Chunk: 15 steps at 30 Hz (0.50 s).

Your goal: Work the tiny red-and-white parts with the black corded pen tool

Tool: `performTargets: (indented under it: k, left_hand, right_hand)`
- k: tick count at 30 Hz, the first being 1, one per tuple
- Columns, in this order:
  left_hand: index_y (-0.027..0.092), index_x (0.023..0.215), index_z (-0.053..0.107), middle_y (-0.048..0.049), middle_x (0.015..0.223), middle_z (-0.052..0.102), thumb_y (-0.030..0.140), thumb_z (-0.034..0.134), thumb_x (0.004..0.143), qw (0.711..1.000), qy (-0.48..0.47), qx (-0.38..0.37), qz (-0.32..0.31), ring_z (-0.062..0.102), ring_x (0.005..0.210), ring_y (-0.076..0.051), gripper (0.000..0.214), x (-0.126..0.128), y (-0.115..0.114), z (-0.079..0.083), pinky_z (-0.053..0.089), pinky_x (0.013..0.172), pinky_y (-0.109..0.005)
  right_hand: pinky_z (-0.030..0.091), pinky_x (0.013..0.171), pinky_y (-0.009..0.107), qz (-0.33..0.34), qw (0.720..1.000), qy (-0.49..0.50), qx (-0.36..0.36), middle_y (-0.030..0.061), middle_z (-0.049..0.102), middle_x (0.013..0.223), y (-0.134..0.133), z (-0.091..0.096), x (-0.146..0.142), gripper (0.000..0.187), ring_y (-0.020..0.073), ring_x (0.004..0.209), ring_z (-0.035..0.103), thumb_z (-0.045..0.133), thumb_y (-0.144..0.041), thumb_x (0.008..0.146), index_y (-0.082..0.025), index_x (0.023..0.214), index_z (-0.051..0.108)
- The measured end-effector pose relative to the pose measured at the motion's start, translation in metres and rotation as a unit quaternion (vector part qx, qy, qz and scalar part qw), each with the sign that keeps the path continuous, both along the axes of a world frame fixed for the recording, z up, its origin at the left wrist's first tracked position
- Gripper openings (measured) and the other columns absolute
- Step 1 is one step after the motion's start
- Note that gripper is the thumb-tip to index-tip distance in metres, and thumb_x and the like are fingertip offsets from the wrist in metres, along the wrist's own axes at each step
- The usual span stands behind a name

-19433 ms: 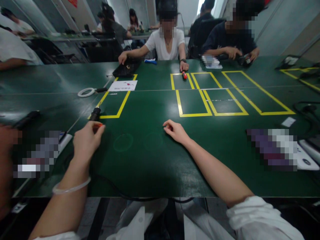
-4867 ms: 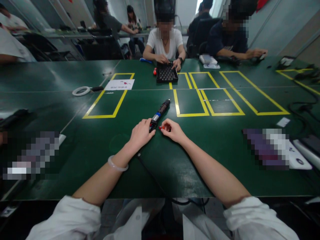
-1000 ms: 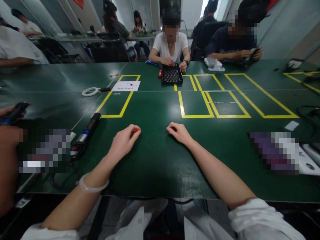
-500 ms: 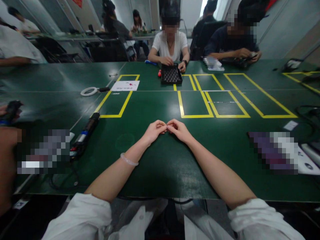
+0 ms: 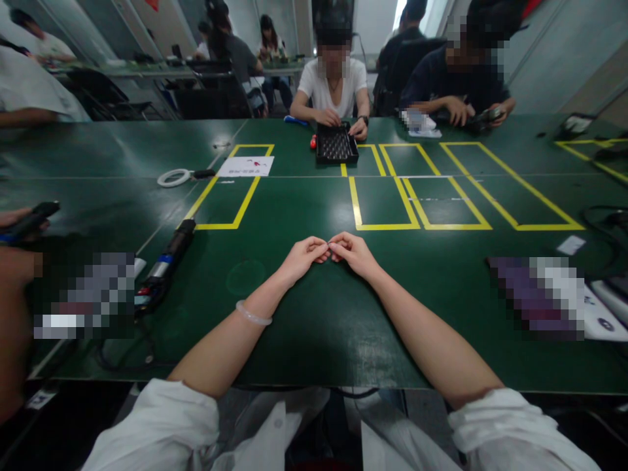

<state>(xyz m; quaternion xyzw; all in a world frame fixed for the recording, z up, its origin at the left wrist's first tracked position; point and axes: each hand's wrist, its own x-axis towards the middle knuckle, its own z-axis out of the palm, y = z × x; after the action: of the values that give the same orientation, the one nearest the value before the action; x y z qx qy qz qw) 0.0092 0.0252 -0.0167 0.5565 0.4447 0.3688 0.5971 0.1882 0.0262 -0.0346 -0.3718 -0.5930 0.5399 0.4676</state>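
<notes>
My left hand [image 5: 308, 255] and my right hand [image 5: 350, 252] meet fingertip to fingertip just above or on the green table [image 5: 314, 327]. Both are closed in a pinch, thumbs against the curled fingers. A tiny dark spot shows where the tips meet; whatever is held there is too small to make out. A pale bangle [image 5: 254, 314] circles my left wrist. Beyond my hands, yellow tape outlines [image 5: 387, 228] are marked on the tabletop.
A black electric screwdriver [image 5: 167, 265] with a cable lies to the left. Across the table a person works over a black tray [image 5: 337, 152]. A white paper [image 5: 246, 166] and a white cable coil [image 5: 174, 177] lie at far left. Blurred packets [image 5: 530, 294] are at right.
My hands stay almost where they were, with the fingertips shifting slightly. At the left edge, a neighbour's hand has moved a dark tool a little to the right.
</notes>
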Motion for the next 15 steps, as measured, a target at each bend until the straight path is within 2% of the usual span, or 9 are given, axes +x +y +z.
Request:
performTargets:
  k: [5,9,15]
  left_hand:
    - [0.013,0.092,0.061,-0.0039,0.083,0.068,0.037,0.074,0.075,1.0,-0.013,0.021,0.003,0.062,0.077,-0.013,0.032,0.0003,-0.0017,0.0011,0.048,0.075,-0.029]
    - [0.014,0.094,0.059,-0.003,0.084,0.067,0.032,0.074,0.075,0.999,-0.023,0.035,-0.002,0.062,0.078,-0.012,0.03,0.0012,-0.0027,0.0023,0.048,0.076,-0.028]
    - [0.014,0.1,0.059,-0.0043,0.089,0.067,0.032,0.073,0.076,0.999,-0.028,0.008,0.019,0.064,0.08,-0.013,0.033,0.0004,-0.0008,0.0002,0.051,0.076,-0.029]
  right_hand:
    - [0.048,0.056,0.025,-0.007,1.0,0.01,0.002,-0.0016,0.063,0.061,0.0004,-0.001,0.0,0.04,0.0111,0.053,0.058,0.069,-0.053,0.079,-0.017,0.094,0.06]
    - [0.049,0.06,0.027,0.0,1.0,0.012,0.001,0.0,0.065,0.067,0.0009,-0.0001,0.0009,0.037,0.0119,0.06,0.06,0.068,-0.053,0.08,-0.017,0.089,0.06]
    - [0.046,0.062,0.026,-0.008,0.999,0.012,0.04,-0.0006,0.063,0.074,-0.0001,-0.0005,0.0001,0.031,0.0118,0.065,0.057,0.069,-0.046,0.08,-0.019,0.091,0.061]
